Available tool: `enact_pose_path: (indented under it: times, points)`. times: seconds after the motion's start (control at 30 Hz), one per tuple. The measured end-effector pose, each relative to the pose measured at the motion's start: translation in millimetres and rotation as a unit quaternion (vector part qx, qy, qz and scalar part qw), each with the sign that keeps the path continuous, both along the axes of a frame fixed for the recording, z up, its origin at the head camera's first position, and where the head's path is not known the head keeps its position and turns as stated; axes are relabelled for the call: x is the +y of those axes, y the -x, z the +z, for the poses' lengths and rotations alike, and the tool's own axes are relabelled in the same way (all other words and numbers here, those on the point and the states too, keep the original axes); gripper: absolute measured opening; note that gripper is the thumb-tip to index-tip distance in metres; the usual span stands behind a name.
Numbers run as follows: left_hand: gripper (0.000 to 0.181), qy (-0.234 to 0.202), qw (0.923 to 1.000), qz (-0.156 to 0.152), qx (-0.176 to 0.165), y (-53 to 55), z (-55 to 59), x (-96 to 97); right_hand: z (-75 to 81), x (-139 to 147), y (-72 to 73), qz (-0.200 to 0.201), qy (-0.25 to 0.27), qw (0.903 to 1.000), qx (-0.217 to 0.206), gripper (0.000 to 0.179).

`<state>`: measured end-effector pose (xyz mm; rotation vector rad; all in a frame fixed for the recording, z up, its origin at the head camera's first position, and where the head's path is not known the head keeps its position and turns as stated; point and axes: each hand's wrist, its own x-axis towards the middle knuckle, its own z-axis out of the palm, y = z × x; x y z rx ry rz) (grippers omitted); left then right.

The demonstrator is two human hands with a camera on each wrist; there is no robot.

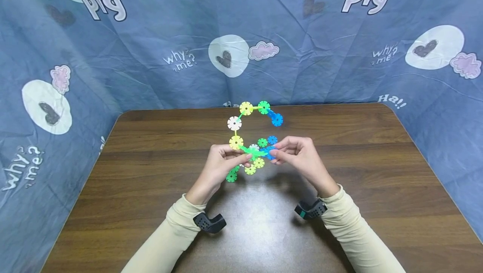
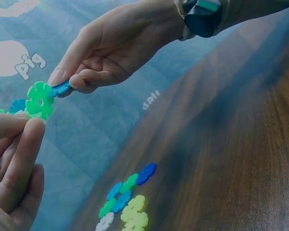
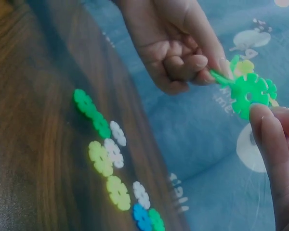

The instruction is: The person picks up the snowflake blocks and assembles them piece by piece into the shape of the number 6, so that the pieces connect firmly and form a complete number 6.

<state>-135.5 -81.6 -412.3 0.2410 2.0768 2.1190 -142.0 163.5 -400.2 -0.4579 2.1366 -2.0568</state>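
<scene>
A curved chain of interlocking snowflake discs hangs above the table, with a yellow disc (image 1: 236,142), a white disc (image 1: 231,123) and a blue disc (image 1: 277,120) at its far end. My left hand (image 1: 220,162) pinches a green disc at the near end between thumb and fingers. Joined to it is another green disc (image 2: 34,98), facing the right hand. My right hand (image 1: 302,153) pinches a separate blue disc (image 2: 63,88), whose edge meets that green disc. Whether their slots are locked together I cannot tell. In the right wrist view, fingers mostly hide the blue disc.
Loose discs lie on the wooden table (image 1: 151,206) beneath the hands: green discs (image 3: 84,102), yellow discs (image 3: 118,193), white discs (image 3: 141,195) and blue discs (image 2: 146,173). A patterned blue cloth (image 1: 151,25) hangs behind the table's far edge.
</scene>
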Motion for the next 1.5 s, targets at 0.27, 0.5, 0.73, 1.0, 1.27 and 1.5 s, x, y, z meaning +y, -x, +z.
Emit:
enact_pose_path:
  times: [0.27, 0.5, 0.73, 1.0, 1.27, 1.5]
  points:
    - [0.020, -0.005, 0.9999, 0.010, 0.006, 1.8, 0.9, -2.6, -2.0, -4.1, 0.2, 0.003, 0.007, 1.0000, -0.001, 0.018]
    - [0.019, -0.036, 0.9988, 0.028, 0.017, 3.6, 2.8, -4.8, -4.7, -4.8, 1.1, 0.002, 0.007, 0.9997, -0.022, 0.026]
    - [0.022, -0.027, 0.9991, 0.024, -0.024, 3.5, 2.3, -3.7, -5.1, -11.2, 0.4, -0.021, 0.013, 0.9995, -0.019, 0.027]
    - [0.022, -0.032, 0.9968, 0.013, -0.072, 1.7, -4.4, 3.6, -8.6, -28.7, -0.8, -0.036, 0.017, 0.9992, -0.004, 0.025]
    - [0.007, -0.067, 0.9940, 0.054, -0.068, 0.2, -4.4, 2.1, -10.9, -41.2, 0.8, -0.033, 0.017, 0.9990, 0.025, 0.020]
    - [0.006, -0.066, 0.9943, 0.065, -0.054, 1.5, -3.2, 0.2, -15.1, -36.1, 9.8, 0.000, -0.102, 0.9911, 0.086, 0.026]
